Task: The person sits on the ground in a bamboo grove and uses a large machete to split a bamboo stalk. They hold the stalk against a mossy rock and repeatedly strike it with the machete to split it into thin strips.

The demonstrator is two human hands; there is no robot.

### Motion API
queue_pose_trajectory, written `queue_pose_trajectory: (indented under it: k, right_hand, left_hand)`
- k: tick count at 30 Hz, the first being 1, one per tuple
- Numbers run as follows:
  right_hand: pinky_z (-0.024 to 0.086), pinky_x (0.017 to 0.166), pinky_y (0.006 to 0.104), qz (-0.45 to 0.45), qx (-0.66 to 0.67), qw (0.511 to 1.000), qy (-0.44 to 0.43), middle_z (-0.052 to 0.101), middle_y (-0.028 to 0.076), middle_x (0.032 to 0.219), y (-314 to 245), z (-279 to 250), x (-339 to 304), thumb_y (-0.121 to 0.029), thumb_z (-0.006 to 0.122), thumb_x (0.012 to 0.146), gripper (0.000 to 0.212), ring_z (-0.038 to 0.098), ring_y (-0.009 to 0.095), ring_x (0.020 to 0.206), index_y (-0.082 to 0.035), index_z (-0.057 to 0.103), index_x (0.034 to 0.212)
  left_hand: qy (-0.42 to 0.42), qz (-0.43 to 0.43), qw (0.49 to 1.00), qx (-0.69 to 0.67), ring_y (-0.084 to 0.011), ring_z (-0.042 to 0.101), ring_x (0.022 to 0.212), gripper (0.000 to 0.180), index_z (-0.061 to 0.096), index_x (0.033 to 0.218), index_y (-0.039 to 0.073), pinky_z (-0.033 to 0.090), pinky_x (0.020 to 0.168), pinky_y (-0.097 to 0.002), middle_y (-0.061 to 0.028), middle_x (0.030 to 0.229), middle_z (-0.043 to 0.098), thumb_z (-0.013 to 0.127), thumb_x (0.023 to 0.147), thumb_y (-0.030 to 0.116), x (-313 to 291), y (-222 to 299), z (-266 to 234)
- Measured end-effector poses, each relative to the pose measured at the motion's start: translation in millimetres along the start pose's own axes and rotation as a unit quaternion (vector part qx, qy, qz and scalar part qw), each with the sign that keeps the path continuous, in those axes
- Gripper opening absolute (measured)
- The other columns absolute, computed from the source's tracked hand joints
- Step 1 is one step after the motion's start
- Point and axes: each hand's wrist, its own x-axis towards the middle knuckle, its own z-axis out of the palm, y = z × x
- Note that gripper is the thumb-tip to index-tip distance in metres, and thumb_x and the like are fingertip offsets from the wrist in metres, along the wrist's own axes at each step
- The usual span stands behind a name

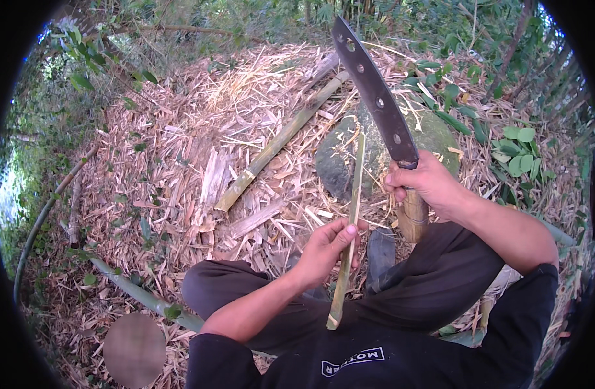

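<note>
Bamboo strip [356, 194], perhaps touching stone [376, 148], shavings [239, 91], nearby pole [283, 141]

"How many hands were there?"

"Two: one left hand [324, 251] and one right hand [428, 186]."

"And knives?"

"There was one large knife [370, 85], with one wooden handle [415, 219]. Its blade had four clear holes [380, 102]; a smaller fifth perhaps sat near the tip, too faint to be sure of."

"How much bamboo did you count?"

"One narrow strip [356, 188], one thick pole [280, 141], and one green pole [138, 295] at the lower left."

"Stones?"

"There was one big stone [436, 135]."

"And wood chips [155, 178]?"

"Those were too many to count."
</note>
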Motion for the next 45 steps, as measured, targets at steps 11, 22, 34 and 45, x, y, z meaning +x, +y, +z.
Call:
queue_pose_trajectory:
  k: [11, 22, 34, 45]
  right_hand:
    - [0.045, 0.064, 0.0263, -0.180, -0.050, 0.979, 0.086, 0.061, 0.004, 0.075, -18, -47, 8, -0.008, 0.062, 0.086, 0.009, 0.055, 0.009, 0.065, -0.006, 0.055, 0.082]
    - [0.048, 0.062, 0.0380, -0.275, -0.408, 0.816, 0.304, 0.061, 0.014, 0.071, 68, -85, -26, -0.022, 0.079, 0.058, 0.036, 0.061, 0.030, 0.063, -0.003, 0.058, 0.081]
    - [0.049, 0.059, 0.0432, -0.371, -0.482, 0.729, 0.314, 0.061, 0.012, 0.067, 84, -83, -23, -0.010, 0.059, 0.069, 0.008, 0.063, 0.033, 0.064, -0.005, 0.054, 0.072]
    - [0.050, 0.059, 0.0459, -0.354, -0.485, 0.743, 0.295, 0.061, 0.014, 0.065, 87, -91, -27, -0.014, 0.060, 0.071, 0.013, 0.063, 0.035, 0.062, -0.004, 0.052, 0.070]
  left_hand:
    - [0.003, -0.036, 0.994, -0.105, -0.0092, 0.040, 0.054, 0.055, 0.027, 0.154, 0.001, 0.038, 0.047, -0.0244, 0.0004, 0.079, 0.043, 0.033, 0.102, 0.016, 10, 28, 2]
    - [0.002, 0.017, 1.000, -0.003, -0.0077, 0.032, 0.045, 0.058, 0.012, 0.159, 0.023, 0.029, 0.038, -0.0207, 0.0003, 0.073, 0.037, 0.033, 0.105, 0.019, 39, 29, 17]
    - [-0.015, 0.056, 0.910, 0.410, -0.0080, 0.039, 0.055, 0.031, 0.057, 0.090, 0.005, 0.033, 0.049, -0.0259, -0.0001, 0.068, 0.049, 0.042, 0.107, 0.026, 101, 16, 64]
    - [0.004, 0.107, 0.831, 0.546, -0.0264, 0.056, 0.114, 0.037, 0.047, 0.140, 0.002, 0.044, 0.097, -0.0379, -0.0169, 0.127, 0.059, 0.049, 0.104, 0.013, 77, -2, 71]
